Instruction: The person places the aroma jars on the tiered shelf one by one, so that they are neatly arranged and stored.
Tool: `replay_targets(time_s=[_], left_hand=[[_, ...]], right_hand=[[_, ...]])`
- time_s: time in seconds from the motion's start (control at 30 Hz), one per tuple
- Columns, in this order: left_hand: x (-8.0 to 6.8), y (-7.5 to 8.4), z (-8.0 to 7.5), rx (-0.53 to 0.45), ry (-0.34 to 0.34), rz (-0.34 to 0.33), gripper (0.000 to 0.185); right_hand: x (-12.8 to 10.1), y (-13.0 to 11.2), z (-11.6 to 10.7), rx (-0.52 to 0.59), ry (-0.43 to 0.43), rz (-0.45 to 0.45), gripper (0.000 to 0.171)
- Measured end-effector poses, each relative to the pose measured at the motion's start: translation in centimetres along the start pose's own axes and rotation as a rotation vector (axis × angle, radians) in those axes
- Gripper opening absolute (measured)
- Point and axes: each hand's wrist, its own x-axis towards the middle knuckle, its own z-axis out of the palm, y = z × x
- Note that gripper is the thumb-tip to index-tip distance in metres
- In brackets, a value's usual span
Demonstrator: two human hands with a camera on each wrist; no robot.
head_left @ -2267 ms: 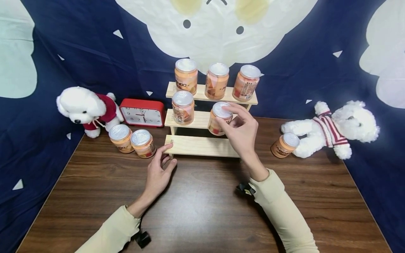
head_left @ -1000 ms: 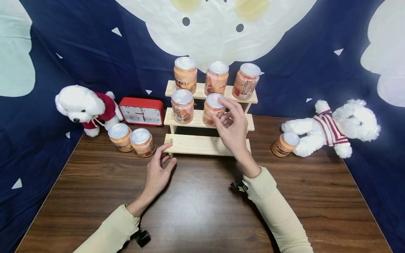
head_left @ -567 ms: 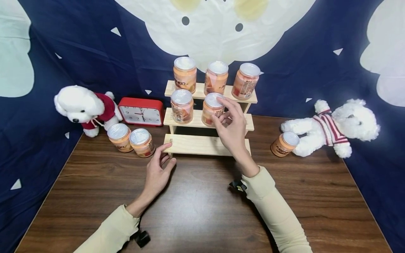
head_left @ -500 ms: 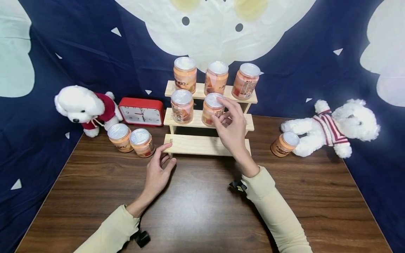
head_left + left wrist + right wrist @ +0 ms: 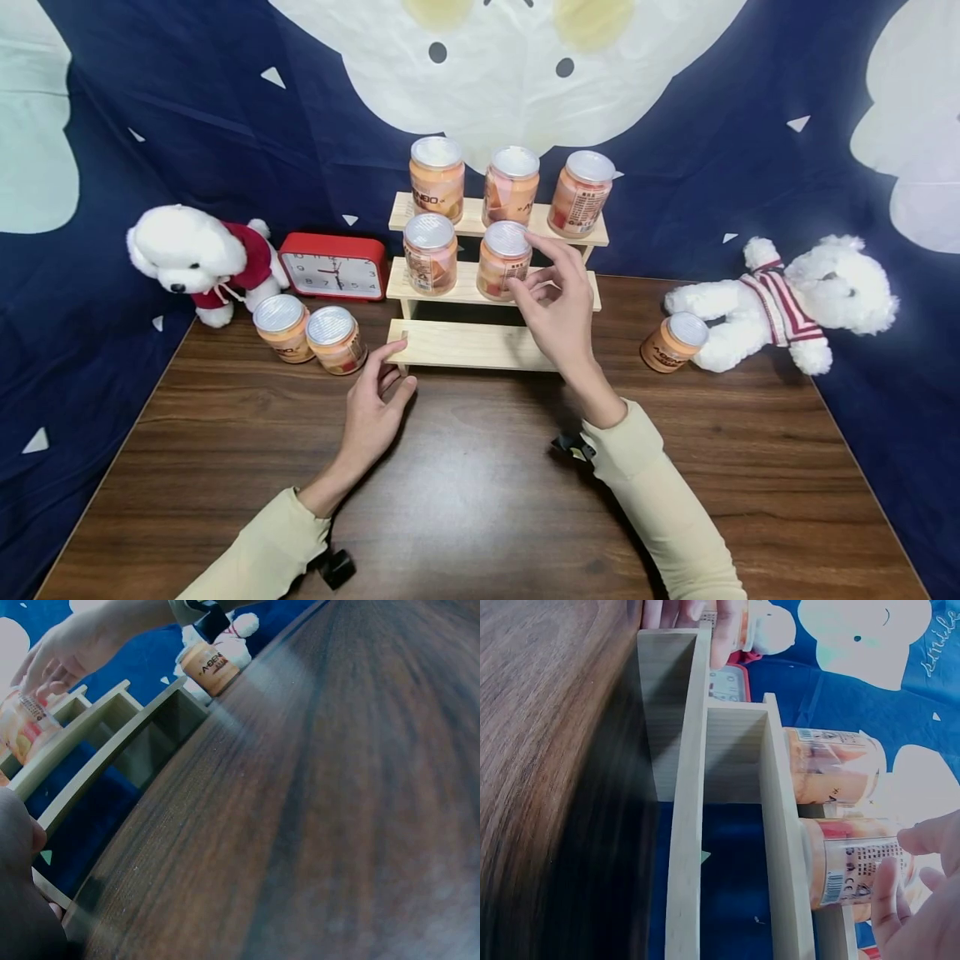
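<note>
A three-tier wooden display stand (image 5: 480, 345) stands on the table. My left hand (image 5: 377, 414) holds the left end of its lowest board, one finger on top and the thumb by the front edge. On the middle tier, a jar of fruit with a silver lid (image 5: 504, 265) stands upright. Close at its right side is my right hand (image 5: 561, 310), fingers loosely bent and spread; the right wrist view shows the fingertips near the jar's lid end (image 5: 859, 862). Another fruit jar (image 5: 431, 258) stands to its left. Several more jars (image 5: 512, 190) line the top tier.
Two jars (image 5: 333, 340) stand on the table left of the stand, before a red clock (image 5: 335, 267) and a white plush dog (image 5: 202, 258). At the right, one jar (image 5: 673, 343) touches a lying plush toy (image 5: 780, 304). A blue cloth (image 5: 645, 208) hangs behind.
My right hand set the jar down on the middle tier, shifting it left and back beside the other jar. It has since let go and drawn slightly right. My left hand stays put.
</note>
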Motion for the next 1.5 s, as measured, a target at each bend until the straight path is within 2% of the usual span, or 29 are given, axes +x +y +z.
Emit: replay_targets(time_s=[0.37,0.63,1.0,1.5], left_hand=[[0.0,0.3,-0.2,-0.020,-0.015,-0.032,0.056],[0.0,0.3,-0.1,-0.022,-0.014,-0.035,0.056],[0.1,0.2,-0.2,-0.013,-0.015,-0.031,0.055],[0.0,0.3,-0.1,-0.003,-0.016,-0.039,0.056]], right_hand=[[-1.0,-0.2,-2.2,0.001,0.052,0.015,0.051],[-1.5,-0.3,-4.3,0.010,0.129,-0.043,0.041],[-2.2,-0.6,-7.5,0.007,0.220,-0.047,0.036],[-3.3,-0.1,-12.2,-0.070,0.306,0.009,0.036]])
